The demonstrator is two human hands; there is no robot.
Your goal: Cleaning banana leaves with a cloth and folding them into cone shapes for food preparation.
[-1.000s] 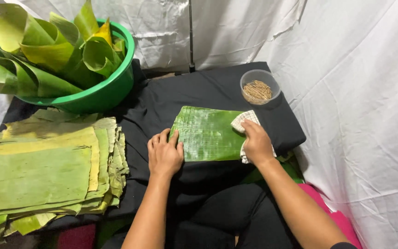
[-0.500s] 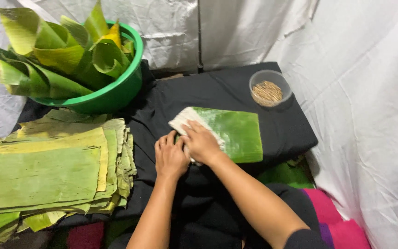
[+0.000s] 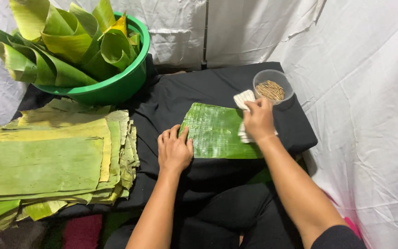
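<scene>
A rectangular green banana leaf piece (image 3: 217, 131) lies flat on the black cloth-covered table (image 3: 185, 92). My left hand (image 3: 175, 148) rests flat on the leaf's left edge, fingers spread, pinning it. My right hand (image 3: 259, 119) presses a white cloth (image 3: 244, 99) onto the leaf's right end; part of the cloth shows above my fingers and part below my palm.
A stack of flat banana leaves (image 3: 47, 157) lies at the left. Behind it stands a green basin (image 3: 116, 85) full of rolled leaves. A clear round tub of small sticks (image 3: 272, 87) sits at the table's far right corner. White sheeting hangs behind and to the right.
My right hand with the white cloth swept from the leaf's right end to its left end, then back to the right end. My left hand stayed on the left edge.
</scene>
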